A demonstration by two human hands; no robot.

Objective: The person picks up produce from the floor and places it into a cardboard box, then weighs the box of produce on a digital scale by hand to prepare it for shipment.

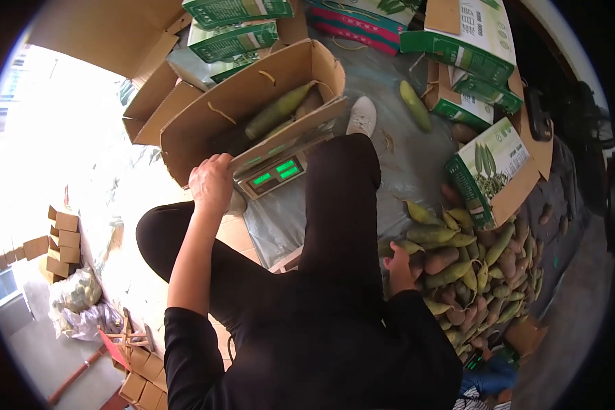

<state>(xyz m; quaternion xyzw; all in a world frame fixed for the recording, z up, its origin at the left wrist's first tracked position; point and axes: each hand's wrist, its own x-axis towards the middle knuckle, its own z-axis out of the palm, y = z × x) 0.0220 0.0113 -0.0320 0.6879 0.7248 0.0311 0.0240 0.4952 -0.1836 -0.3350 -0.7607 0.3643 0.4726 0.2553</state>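
Observation:
My left hand (212,183) has its fingers bent over the near left rim of an open cardboard box (184,142). Inside lie a long green radish (279,113) and a few more roots, partly hidden by the front wall. The box rests on a digital scale (273,176) with lit green numbers. My right hand (399,268) is low beside my right knee, at the left edge of a heap of radishes (451,273). Its thumb and forefinger are apart, close to a green radish (408,247); whether they touch cannot be made out.
Green-and-white cartons (488,171) stand at the right, with more stacked (236,41) at the back left. A single radish (415,106) lies on the plastic sheet (389,171). Another person's blue-clad leg (492,376) shows at the lower right. Small brown boxes (65,239) stand far left.

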